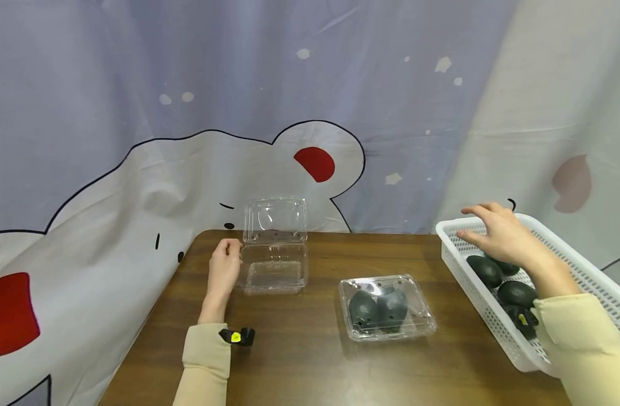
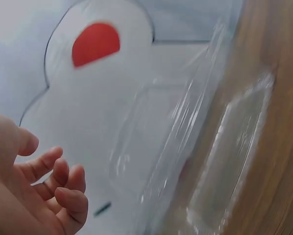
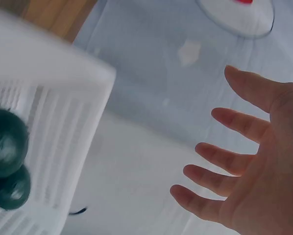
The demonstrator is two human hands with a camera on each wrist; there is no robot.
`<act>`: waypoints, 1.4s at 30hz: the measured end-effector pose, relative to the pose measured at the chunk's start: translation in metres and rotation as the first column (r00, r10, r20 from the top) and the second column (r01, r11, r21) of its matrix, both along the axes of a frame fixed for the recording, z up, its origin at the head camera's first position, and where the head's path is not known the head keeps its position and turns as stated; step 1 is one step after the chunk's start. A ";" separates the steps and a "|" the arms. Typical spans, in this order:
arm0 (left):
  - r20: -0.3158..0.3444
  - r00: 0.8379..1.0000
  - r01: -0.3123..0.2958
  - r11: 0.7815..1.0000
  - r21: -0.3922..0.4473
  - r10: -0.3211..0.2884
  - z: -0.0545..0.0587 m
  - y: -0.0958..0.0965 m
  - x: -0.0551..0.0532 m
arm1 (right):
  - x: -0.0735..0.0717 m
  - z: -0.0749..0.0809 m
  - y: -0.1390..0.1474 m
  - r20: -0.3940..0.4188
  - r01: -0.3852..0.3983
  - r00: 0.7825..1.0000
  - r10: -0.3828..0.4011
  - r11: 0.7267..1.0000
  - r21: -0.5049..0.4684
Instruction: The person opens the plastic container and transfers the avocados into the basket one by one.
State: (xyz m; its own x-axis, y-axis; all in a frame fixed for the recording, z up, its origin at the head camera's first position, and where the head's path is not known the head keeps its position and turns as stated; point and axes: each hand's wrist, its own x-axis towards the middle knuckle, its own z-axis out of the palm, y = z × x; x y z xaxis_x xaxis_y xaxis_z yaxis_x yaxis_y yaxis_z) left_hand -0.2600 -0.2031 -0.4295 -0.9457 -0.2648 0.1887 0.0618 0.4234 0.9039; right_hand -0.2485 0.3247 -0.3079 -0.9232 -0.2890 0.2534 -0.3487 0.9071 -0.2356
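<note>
Holds the right hand over the far end of a white basket, with fingers spread and released. Has several dark green fruits lying in that basket, below the palm and nearer the wrist (avocado-like in shape). Holds the left hand just beside the left edge of a clear hinged container, likewise released, with loosely curled fingers and a gap to the plastic in the left wrist view. Leaves the lid standing raised behind the base. Shows a second clear container with its top down over two dark fruits, between hinged container and basket on the brown surface. Wears pale yellow sleeves before a printed curtain.
</note>
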 end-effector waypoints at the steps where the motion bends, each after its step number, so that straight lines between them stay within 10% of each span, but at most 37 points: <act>1: -0.010 1.000 0.014 1.000 -0.011 -0.014 0.002 0.004 0.001 | 0.002 0.000 -0.007 -0.012 -0.014 1.000 0.014 1.000 0.005; 16: -0.088 0.958 0.268 0.961 -0.071 -0.274 -0.004 0.073 0.017 | 0.038 -0.026 -0.082 -0.118 -0.122 0.986 0.119 0.992 -0.017; 27: 0.008 0.864 0.501 0.858 -0.116 -0.504 -0.024 0.111 0.039 | 0.067 -0.070 -0.115 -0.182 -0.187 0.968 0.173 0.980 -0.065; 42: 0.135 0.802 0.594 0.752 -0.286 -0.582 -0.044 0.137 0.054 | 0.089 -0.109 -0.163 -0.211 -0.381 0.908 0.363 0.923 -0.055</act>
State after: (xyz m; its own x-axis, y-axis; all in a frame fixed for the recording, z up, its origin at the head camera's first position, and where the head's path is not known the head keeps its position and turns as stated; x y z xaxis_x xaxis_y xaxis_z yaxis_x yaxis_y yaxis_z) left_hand -0.2056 -0.0665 -0.4737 -0.9030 0.4103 0.1272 0.3603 0.5622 0.7444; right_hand -0.1594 0.1614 -0.4167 -0.6833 -0.5682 0.4584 -0.7038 0.6798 -0.2064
